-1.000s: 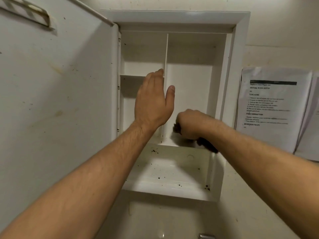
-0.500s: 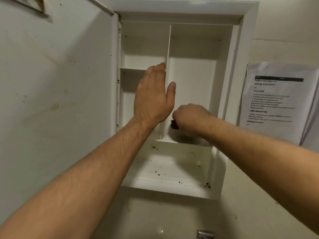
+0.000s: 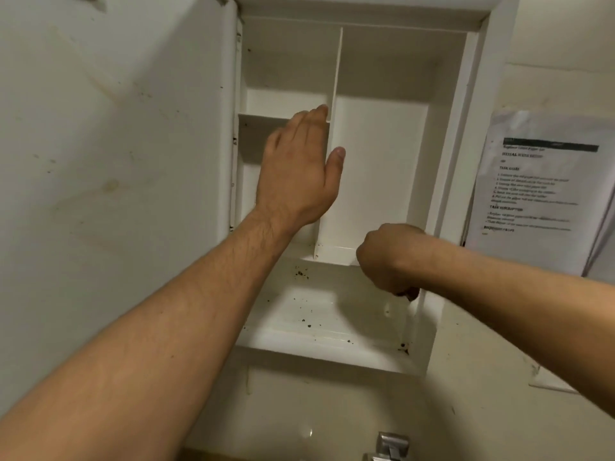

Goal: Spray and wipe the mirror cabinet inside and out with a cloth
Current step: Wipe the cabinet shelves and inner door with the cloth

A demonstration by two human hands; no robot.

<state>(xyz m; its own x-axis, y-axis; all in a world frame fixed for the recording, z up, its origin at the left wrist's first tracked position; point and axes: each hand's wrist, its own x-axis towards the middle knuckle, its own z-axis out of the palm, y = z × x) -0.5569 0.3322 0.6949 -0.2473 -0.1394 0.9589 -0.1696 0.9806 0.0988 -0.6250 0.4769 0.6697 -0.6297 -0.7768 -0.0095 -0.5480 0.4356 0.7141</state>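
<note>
The white mirror cabinet stands open on the wall, its door swung out to the left. Inside are a vertical divider, a small left shelf and a lower floor speckled with dark crumbs. My left hand is flat, fingers together, resting against the divider and the left shelf edge. My right hand is fisted at the right of the middle shelf edge; a dark scrap of cloth peeks out beneath it, mostly hidden.
A printed paper sheet hangs on the wall to the right of the cabinet. A sink basin lies below, with a metal tap at the bottom edge. The door's inner face shows yellowish stains.
My right fist has slid from beside the divider rightward and down along the shelf edge. My left hand stays on the divider. The view has moved closer to the cabinet.
</note>
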